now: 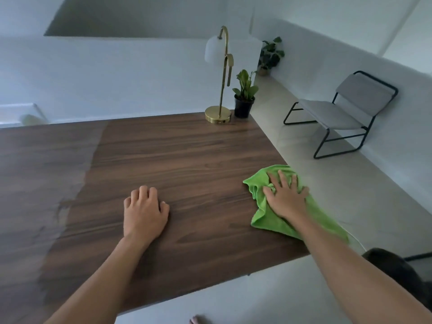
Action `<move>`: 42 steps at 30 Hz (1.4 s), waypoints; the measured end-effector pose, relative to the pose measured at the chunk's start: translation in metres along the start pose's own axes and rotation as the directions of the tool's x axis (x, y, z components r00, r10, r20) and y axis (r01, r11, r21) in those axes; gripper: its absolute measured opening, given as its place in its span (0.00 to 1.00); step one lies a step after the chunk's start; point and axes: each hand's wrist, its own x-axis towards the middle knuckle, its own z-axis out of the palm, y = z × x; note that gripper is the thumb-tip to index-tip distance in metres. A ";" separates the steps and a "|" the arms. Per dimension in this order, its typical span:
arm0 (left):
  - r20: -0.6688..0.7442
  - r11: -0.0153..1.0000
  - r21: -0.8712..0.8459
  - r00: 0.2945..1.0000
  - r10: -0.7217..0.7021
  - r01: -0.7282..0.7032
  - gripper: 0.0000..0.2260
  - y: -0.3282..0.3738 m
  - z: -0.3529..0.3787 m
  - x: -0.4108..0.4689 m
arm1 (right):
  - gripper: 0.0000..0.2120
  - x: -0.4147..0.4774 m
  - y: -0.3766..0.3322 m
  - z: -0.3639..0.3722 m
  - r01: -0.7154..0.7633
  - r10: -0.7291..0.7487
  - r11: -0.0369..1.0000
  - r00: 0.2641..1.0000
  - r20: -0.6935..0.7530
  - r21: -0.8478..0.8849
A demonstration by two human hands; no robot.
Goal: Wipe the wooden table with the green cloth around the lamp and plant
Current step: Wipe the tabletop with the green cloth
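Note:
The dark wooden table [187, 155] fills the middle of the view. A crumpled green cloth [259, 216] lies at its right edge, partly hanging over. My right hand [286, 195] presses flat on the cloth with fingers spread. My left hand [143, 212] rests on the bare wood near the front, its fingers loosely curled and holding nothing. At the far right corner stand a brass lamp [218, 114] with a white shade and a small plant [244, 99] in a black pot, side by side.
A grey chair [343, 111] with a black frame stands on the pale floor to the right of the table. A second potted plant [270, 54] sits farther back by the wall. The table's left part looks hazy.

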 end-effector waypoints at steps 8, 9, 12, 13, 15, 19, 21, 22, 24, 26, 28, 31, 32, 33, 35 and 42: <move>0.183 0.981 -0.093 0.966 0.182 -0.168 0.25 0.053 0.028 0.063 | 0.31 0.049 -0.088 -0.002 0.299 -0.301 0.952 0.953 -0.030 -0.064; 0.187 0.980 -0.099 0.964 0.190 -0.174 0.25 0.059 0.032 0.074 | 0.30 0.055 -0.088 -0.003 0.335 -0.338 0.939 0.941 -0.031 -0.078; 0.216 0.976 -0.107 0.954 0.208 -0.189 0.27 0.070 0.042 0.106 | 0.32 0.081 -0.082 -0.009 0.401 -0.405 0.911 0.914 -0.025 -0.097; 0.224 0.977 -0.104 0.952 0.207 -0.188 0.28 0.073 0.045 0.116 | 0.32 0.093 -0.080 -0.011 0.385 -0.389 0.918 0.921 -0.031 -0.091; 0.211 0.978 -0.091 0.956 0.202 -0.187 0.29 0.076 0.052 0.130 | 0.33 0.121 -0.079 -0.014 0.306 -0.310 0.949 0.950 -0.043 -0.074; 0.162 0.978 -0.063 0.965 0.208 -0.200 0.31 0.077 0.059 0.134 | 0.34 0.173 -0.088 -0.021 0.142 -0.143 0.989 0.989 -0.040 -0.030; 0.148 0.976 -0.058 0.965 0.215 -0.208 0.31 0.076 0.059 0.133 | 0.34 0.197 -0.094 -0.026 0.074 -0.075 0.997 0.997 -0.024 -0.012; 0.144 0.976 -0.055 0.966 0.216 -0.211 0.31 0.075 0.058 0.134 | 0.35 0.207 -0.098 -0.028 0.044 -0.044 0.999 0.999 -0.019 -0.002; 0.147 0.976 -0.050 0.965 0.217 -0.212 0.31 0.076 0.058 0.135 | 0.35 0.222 -0.104 -0.031 0.001 -0.001 1.000 1.000 -0.012 0.013; 0.146 0.976 -0.066 0.966 0.213 -0.205 0.31 0.077 0.058 0.135 | 0.34 0.230 -0.105 -0.032 -0.014 0.014 1.000 1.000 0.001 0.024; 0.160 0.977 -0.061 0.964 0.212 -0.205 0.31 0.077 0.057 0.136 | 0.34 0.227 -0.106 -0.031 0.007 -0.007 1.000 1.000 0.006 0.015; 0.177 0.977 -0.053 0.961 0.212 -0.206 0.32 0.078 0.055 0.136 | 0.33 0.189 -0.105 -0.025 0.142 -0.142 0.990 0.990 0.007 -0.025; 0.176 0.977 -0.057 0.961 0.212 -0.205 0.31 0.078 0.056 0.135 | 0.33 0.165 -0.102 -0.020 0.229 -0.229 0.973 0.973 -0.009 -0.040; 0.175 0.977 -0.064 0.962 0.212 -0.203 0.31 0.078 0.056 0.136 | 0.32 0.135 -0.097 -0.014 0.327 -0.328 0.944 0.944 -0.022 -0.044; 0.169 0.976 -0.078 0.962 0.215 -0.204 0.31 0.076 0.058 0.136 | 0.29 0.077 -0.076 -0.006 0.479 -0.479 0.878 0.877 -0.026 -0.015; 0.166 0.975 -0.081 0.961 0.220 -0.209 0.31 0.076 0.059 0.136 | 0.34 0.161 -0.019 -0.030 0.177 -0.177 0.984 0.984 -0.019 -0.035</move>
